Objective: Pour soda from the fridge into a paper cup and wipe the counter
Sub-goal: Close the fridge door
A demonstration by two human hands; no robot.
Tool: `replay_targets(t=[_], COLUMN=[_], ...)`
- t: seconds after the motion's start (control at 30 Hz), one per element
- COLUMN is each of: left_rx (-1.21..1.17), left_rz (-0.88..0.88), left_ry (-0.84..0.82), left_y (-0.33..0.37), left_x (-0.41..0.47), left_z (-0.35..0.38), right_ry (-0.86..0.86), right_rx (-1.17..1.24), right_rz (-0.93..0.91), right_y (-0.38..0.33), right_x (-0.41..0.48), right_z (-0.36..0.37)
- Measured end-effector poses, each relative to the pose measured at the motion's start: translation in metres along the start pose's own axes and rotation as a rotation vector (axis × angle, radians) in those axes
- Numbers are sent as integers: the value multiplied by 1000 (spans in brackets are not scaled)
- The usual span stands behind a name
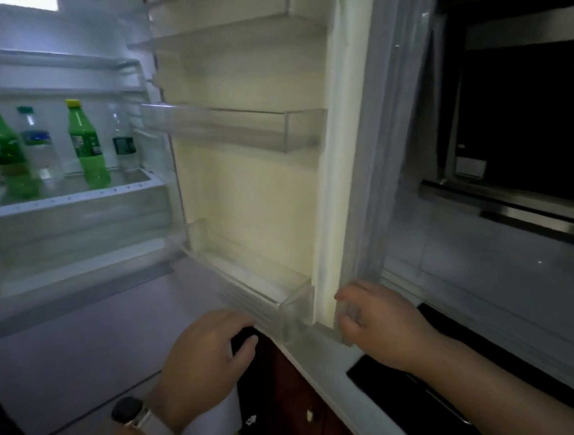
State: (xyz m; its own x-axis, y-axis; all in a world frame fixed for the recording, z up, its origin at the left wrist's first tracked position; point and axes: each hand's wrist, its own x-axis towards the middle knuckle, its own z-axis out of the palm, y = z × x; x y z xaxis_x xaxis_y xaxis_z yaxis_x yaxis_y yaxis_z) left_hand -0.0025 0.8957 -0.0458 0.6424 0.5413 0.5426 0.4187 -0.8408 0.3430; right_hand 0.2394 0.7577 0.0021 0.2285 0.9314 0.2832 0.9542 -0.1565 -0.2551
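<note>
Standing open, the fridge door (252,185) is grasped at its lower outer edge by the right hand (383,323), whose fingers are curled round that edge; motion blur prevents the firmness of the grip from being judged. The left hand (200,358) is held relaxed with its fingers loosely bent, and nothing is gripped in it. It is positioned just below the lowest door shelf (267,287) and near the right hand, with the corner of the door between the two. A watch (127,411) on a pale band is worn on the left wrist. The soda is found well above and to the left of the left hand, on the lit fridge shelf (71,200): a green bottle (6,153) with a yellow cap is set furthest from the hands, and a second green bottle (86,147) of the same kind is set nearer. Both are upright. A clear bottle (37,144) is placed between them, and another clear bottle (122,141) is placed beyond the nearer green one, toward the door. The white counter (324,355) is located directly beneath the right hand.
</note>
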Motion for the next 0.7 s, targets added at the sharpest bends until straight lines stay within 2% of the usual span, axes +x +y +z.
replay_targets(t=[0.17, 0.3, 0.5, 0.7], left_rx=[-52, -63, 34, 109], left_rz=[59, 22, -65, -184], left_ry=[18, 34, 94, 157], left_y=[59, 94, 128, 140], left_x=[29, 52, 69, 64], left_z=[39, 70, 112, 137], right_ry=[156, 187, 69, -129], right_rx=[206, 372, 594, 753], right_rz=[94, 143, 22, -116], right_y=[76, 119, 146, 136], right_x=[-4, 9, 36, 56], right_z=[-13, -14, -11, -2])
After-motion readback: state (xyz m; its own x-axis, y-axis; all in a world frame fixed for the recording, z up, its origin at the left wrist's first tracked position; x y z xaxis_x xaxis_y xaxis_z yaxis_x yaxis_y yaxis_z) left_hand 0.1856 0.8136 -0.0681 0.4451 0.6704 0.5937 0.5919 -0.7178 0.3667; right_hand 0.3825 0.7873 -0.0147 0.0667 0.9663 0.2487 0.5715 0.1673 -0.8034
